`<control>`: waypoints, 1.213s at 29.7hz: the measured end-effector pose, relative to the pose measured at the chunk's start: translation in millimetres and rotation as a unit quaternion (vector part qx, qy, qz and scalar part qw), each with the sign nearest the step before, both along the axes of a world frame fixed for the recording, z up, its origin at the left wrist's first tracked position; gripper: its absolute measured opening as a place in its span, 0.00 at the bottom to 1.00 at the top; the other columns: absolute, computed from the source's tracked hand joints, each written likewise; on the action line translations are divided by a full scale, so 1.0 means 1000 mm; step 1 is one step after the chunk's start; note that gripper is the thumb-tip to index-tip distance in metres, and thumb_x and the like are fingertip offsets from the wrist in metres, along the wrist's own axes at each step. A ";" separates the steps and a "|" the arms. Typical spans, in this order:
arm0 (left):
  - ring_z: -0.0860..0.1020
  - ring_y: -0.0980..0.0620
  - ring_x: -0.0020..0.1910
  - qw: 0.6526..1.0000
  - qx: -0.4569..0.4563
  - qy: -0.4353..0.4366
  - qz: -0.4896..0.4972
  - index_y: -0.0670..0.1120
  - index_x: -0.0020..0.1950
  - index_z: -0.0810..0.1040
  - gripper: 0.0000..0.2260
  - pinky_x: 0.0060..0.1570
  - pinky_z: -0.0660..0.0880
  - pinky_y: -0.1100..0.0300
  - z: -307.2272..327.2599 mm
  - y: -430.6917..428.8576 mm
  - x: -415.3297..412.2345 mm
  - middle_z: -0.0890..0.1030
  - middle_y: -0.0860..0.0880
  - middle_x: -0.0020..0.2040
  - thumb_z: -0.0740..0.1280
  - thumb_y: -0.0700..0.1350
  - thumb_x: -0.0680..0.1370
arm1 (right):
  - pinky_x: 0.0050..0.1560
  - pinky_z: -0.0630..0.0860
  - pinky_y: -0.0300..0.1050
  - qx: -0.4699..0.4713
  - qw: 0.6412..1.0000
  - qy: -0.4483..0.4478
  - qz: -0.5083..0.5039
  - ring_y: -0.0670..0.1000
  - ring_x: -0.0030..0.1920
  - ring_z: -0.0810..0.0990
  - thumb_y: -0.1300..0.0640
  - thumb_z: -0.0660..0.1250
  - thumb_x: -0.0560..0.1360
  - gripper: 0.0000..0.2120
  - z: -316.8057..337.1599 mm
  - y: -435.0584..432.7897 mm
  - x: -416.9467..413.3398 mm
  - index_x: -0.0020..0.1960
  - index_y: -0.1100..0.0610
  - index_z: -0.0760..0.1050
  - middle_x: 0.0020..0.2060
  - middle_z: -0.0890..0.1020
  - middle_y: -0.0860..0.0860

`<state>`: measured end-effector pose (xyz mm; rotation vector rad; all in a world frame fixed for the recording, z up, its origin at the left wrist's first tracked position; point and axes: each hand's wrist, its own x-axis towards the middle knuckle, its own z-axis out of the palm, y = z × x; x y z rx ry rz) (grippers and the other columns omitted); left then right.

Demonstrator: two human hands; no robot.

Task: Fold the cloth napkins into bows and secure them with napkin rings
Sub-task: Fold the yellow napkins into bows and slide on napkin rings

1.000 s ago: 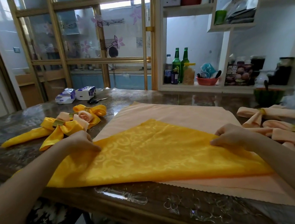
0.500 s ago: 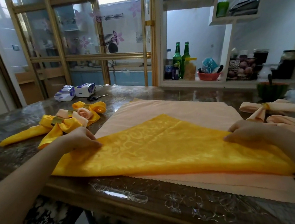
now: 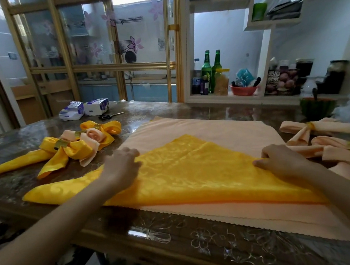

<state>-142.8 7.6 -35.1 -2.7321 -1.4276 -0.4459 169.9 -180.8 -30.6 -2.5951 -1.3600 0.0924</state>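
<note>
A folded yellow napkin [image 3: 196, 173] lies on a spread peach napkin [image 3: 224, 131] near the front edge of the glass-topped table [image 3: 181, 236]. The left hand [image 3: 122, 168] and right hand [image 3: 282, 160] grip its slanted edges with curled fingers. Ringed yellow bows [image 3: 67, 150] crowd the left and peach bows [image 3: 313, 131] the right, just beside each hand. Scissors [image 3: 111, 116] and tissue packs [image 3: 84, 109] lie behind.
</note>
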 end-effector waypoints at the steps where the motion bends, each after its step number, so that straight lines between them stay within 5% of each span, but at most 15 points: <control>1: 0.66 0.48 0.68 0.998 -0.031 -0.032 -0.045 0.49 0.70 0.67 0.18 0.66 0.65 0.51 -0.001 -0.019 0.012 0.68 0.48 0.70 0.58 0.52 0.81 | 0.41 0.73 0.43 -0.003 1.000 -0.011 0.001 0.49 0.40 0.75 0.44 0.61 0.78 0.13 -0.001 0.003 -0.002 0.43 0.54 0.72 0.40 0.77 0.51; 4: 0.56 0.50 0.75 0.983 -0.119 -0.004 -0.138 0.51 0.75 0.60 0.26 0.73 0.53 0.49 -0.010 -0.065 0.040 0.59 0.49 0.76 0.53 0.61 0.79 | 0.47 0.76 0.47 -0.001 1.000 -0.018 -0.008 0.49 0.41 0.77 0.43 0.60 0.78 0.15 -0.005 0.007 0.000 0.44 0.55 0.74 0.40 0.77 0.51; 8: 0.39 0.52 0.76 0.973 -0.148 0.109 -0.138 0.53 0.77 0.45 0.32 0.72 0.35 0.45 -0.026 -0.077 0.046 0.41 0.50 0.78 0.46 0.66 0.77 | 0.41 0.74 0.43 0.018 0.999 -0.035 -0.031 0.48 0.39 0.76 0.43 0.58 0.79 0.16 -0.008 -0.005 0.013 0.42 0.54 0.72 0.38 0.77 0.51; 15: 0.39 0.51 0.76 0.974 -0.149 0.135 -0.105 0.54 0.77 0.42 0.32 0.72 0.36 0.44 -0.023 -0.073 0.041 0.39 0.50 0.77 0.45 0.66 0.77 | 0.39 0.66 0.40 -0.004 0.997 0.032 -0.064 0.47 0.39 0.75 0.39 0.53 0.79 0.22 0.000 -0.043 0.031 0.41 0.55 0.71 0.36 0.76 0.51; 20: 0.48 0.46 0.76 0.975 -0.165 0.136 -0.061 0.48 0.76 0.51 0.32 0.70 0.43 0.37 -0.008 -0.087 0.064 0.49 0.46 0.77 0.54 0.62 0.78 | 0.39 0.67 0.42 -0.076 0.989 -0.077 -0.102 0.47 0.37 0.75 0.43 0.59 0.79 0.21 0.013 -0.087 0.040 0.35 0.55 0.75 0.36 0.77 0.50; 24: 0.48 0.46 0.76 0.983 -0.100 0.103 -0.118 0.46 0.75 0.58 0.26 0.71 0.44 0.36 0.001 -0.111 0.096 0.53 0.46 0.77 0.53 0.57 0.81 | 0.41 0.69 0.41 0.056 0.976 -0.193 -0.077 0.48 0.44 0.75 0.51 0.55 0.81 0.12 0.016 -0.090 0.004 0.53 0.55 0.75 0.47 0.78 0.50; 27: 0.43 0.49 0.77 0.979 -0.116 0.073 -0.152 0.49 0.76 0.54 0.27 0.71 0.39 0.38 -0.016 -0.127 0.112 0.47 0.48 0.78 0.49 0.60 0.80 | 0.55 0.71 0.45 0.149 0.980 -0.111 0.069 0.52 0.56 0.75 0.56 0.56 0.81 0.13 0.011 -0.064 -0.054 0.61 0.57 0.74 0.58 0.78 0.53; 31: 0.42 0.50 0.76 0.978 -0.107 0.111 -0.137 0.49 0.77 0.47 0.29 0.71 0.41 0.39 -0.035 -0.127 0.112 0.42 0.48 0.78 0.46 0.61 0.80 | 0.70 0.58 0.46 0.073 0.979 -0.001 0.192 0.55 0.72 0.63 0.62 0.53 0.81 0.19 -0.017 -0.029 -0.112 0.71 0.58 0.65 0.72 0.66 0.56; 36: 0.42 0.51 0.76 0.980 -0.116 0.086 -0.133 0.51 0.78 0.47 0.35 0.72 0.39 0.42 -0.033 -0.130 0.115 0.43 0.50 0.78 0.46 0.69 0.76 | 0.73 0.46 0.51 -0.029 0.994 -0.002 0.104 0.54 0.76 0.49 0.46 0.46 0.83 0.25 -0.031 -0.053 -0.079 0.77 0.53 0.53 0.77 0.51 0.53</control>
